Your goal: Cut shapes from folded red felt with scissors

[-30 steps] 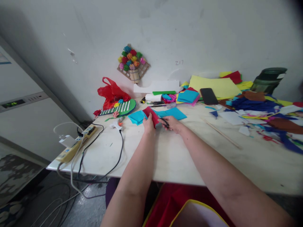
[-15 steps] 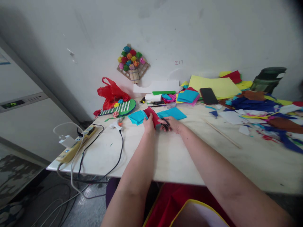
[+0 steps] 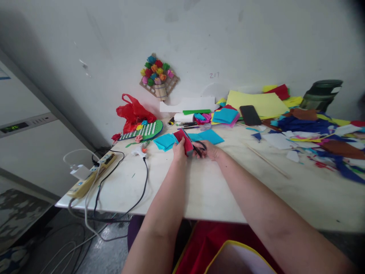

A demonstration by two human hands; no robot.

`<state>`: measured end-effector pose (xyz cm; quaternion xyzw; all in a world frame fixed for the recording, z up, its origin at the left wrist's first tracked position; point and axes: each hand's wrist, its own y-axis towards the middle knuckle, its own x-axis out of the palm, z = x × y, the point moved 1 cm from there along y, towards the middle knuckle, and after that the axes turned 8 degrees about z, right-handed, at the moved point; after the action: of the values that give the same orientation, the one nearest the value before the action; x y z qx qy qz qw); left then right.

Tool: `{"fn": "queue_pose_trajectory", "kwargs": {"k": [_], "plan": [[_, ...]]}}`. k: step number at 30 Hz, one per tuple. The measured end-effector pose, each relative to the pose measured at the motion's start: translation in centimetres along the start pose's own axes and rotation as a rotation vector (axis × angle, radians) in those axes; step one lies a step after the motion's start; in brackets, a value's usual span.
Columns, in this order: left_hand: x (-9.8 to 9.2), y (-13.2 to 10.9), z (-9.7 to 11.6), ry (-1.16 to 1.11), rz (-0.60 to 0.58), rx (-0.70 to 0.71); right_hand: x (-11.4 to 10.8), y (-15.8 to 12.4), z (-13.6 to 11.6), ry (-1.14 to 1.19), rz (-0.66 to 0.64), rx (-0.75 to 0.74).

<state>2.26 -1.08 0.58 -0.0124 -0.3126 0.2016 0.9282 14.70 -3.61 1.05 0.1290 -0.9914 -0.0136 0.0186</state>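
Observation:
A small red piece of paper (image 3: 187,145) is pinched in my left hand (image 3: 179,148) above the middle of the table. My right hand (image 3: 209,150) grips black-handled scissors (image 3: 203,144), with fingers in the loops. The blades lie along the right edge of the red paper and now stand apart. Beneath and beyond both hands are light-blue paper pieces, one on the left (image 3: 164,142) and one on the right (image 3: 211,137).
A hot glue gun (image 3: 139,152) with a black cord lies left. Behind it are a green decorated board (image 3: 148,130) and a red plastic bag (image 3: 134,113). A wooden stick (image 3: 266,160), a phone (image 3: 250,115) and colourful scraps (image 3: 302,125) lie right. A power strip (image 3: 85,182) sits at the left edge.
The scissor handles have spread and turned in my right hand, and the blades have opened at the paper. The red paper is tilted slightly. My left hand has hardly moved.

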Motion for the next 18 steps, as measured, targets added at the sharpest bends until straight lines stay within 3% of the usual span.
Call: {"fn": "queue_pose_trajectory", "kwargs": {"k": [4,18], "plan": [[0.07,-0.18,0.04,0.003,-0.051,0.007,0.05,0.04,0.03,0.012,0.025,-0.014],[0.04,-0.04,-0.08,-0.011,-0.052,0.042,0.15,-0.03,-0.15,0.001,0.070,-0.042]]}}
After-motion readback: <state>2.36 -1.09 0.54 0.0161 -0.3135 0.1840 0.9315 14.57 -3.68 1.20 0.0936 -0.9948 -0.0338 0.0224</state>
